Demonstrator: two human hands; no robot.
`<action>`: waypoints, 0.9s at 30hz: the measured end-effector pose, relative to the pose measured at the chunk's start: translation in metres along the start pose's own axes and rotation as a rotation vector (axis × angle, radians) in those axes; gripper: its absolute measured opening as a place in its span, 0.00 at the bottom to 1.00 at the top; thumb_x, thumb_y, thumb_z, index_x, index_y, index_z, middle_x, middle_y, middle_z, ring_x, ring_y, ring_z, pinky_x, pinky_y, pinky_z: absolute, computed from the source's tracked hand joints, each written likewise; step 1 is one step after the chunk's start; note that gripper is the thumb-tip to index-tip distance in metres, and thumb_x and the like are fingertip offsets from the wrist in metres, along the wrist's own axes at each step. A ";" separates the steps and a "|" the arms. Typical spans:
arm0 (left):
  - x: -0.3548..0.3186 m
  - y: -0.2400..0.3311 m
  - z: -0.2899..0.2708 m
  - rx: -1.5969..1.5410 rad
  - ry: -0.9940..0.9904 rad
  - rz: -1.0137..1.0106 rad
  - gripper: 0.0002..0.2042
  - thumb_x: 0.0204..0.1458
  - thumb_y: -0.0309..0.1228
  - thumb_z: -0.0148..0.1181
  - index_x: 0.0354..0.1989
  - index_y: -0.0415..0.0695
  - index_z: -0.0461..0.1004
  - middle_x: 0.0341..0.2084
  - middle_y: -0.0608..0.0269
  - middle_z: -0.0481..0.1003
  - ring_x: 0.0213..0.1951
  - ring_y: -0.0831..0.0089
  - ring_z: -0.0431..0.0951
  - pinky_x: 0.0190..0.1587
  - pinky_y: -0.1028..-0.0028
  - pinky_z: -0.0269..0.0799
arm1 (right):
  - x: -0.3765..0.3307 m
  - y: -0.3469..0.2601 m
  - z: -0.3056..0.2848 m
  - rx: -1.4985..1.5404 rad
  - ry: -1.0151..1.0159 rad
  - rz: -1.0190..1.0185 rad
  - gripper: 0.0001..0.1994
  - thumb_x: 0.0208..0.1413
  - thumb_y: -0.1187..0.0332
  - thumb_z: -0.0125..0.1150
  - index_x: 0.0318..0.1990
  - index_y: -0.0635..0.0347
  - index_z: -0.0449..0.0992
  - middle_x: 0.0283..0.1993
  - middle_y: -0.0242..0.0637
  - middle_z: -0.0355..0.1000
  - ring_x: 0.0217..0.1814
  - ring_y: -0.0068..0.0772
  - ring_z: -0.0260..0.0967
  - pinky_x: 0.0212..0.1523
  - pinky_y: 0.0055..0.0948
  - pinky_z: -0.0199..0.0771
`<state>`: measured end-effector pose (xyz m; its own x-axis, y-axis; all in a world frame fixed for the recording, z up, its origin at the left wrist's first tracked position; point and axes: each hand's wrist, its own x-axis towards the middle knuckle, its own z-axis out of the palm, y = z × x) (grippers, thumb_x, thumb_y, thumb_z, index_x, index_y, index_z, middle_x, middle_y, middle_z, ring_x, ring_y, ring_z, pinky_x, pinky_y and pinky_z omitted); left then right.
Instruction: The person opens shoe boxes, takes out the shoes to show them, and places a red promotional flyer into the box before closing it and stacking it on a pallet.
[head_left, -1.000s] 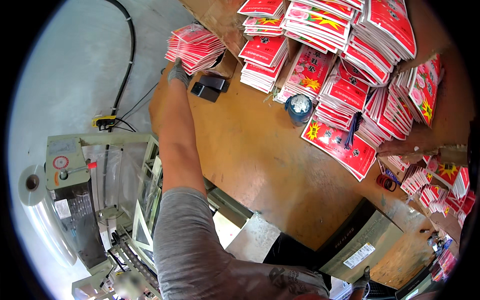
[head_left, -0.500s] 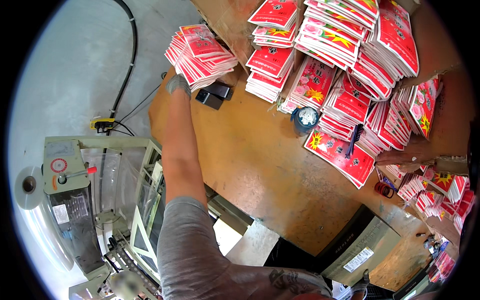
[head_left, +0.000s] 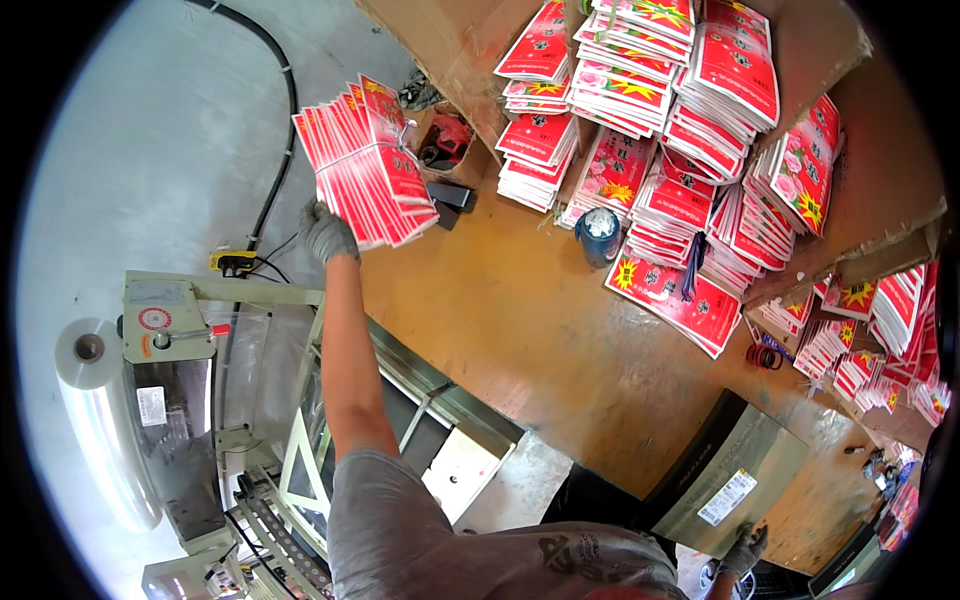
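A fanned bundle of red printed packets (head_left: 350,165), tied round with a thin string, is in my left hand (head_left: 328,232), which wears a grey glove. My fingers close on its near edge, and some of them are hidden behind the packets. The bundle is at the far left end of the wooden table. My right hand (head_left: 742,550), also gloved, is at the near edge of a dark, flat box (head_left: 735,475) with a white label. Its fingers look apart, and I cannot tell whether they press on the box.
Stacks of red packets (head_left: 630,80) stand in cardboard boxes (head_left: 890,170) at the far right. A blue cup (head_left: 598,240) with white bits stands before them on the table (head_left: 530,330). Dark phone-like objects (head_left: 452,195) lie by the bundle. A packing machine (head_left: 165,330) with a film roll stands left.
The bundle has turned and shifted left with my left hand, uncovering a small box of dark and red items behind it. My right hand shows more at the box edge. The view has shifted.
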<state>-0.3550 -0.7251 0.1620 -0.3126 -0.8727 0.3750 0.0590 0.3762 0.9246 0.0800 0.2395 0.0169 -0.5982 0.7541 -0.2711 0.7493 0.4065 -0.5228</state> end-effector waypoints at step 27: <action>-0.464 0.082 -0.091 -0.817 -0.643 -1.351 0.23 0.65 0.41 0.48 0.61 0.38 0.69 0.55 0.50 0.75 0.55 0.56 0.78 0.58 0.55 0.75 | -0.130 -0.419 0.156 0.846 -1.179 -0.381 0.22 0.65 0.61 0.61 0.61 0.64 0.69 0.45 0.33 0.76 0.45 0.20 0.70 0.49 0.29 0.74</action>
<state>-0.1188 -0.3172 0.0701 -0.8364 -0.0784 -0.5426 -0.1795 -0.8960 0.4061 -0.2005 -0.1098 0.1452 -0.9023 -0.3302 -0.2773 0.3652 -0.2431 -0.8986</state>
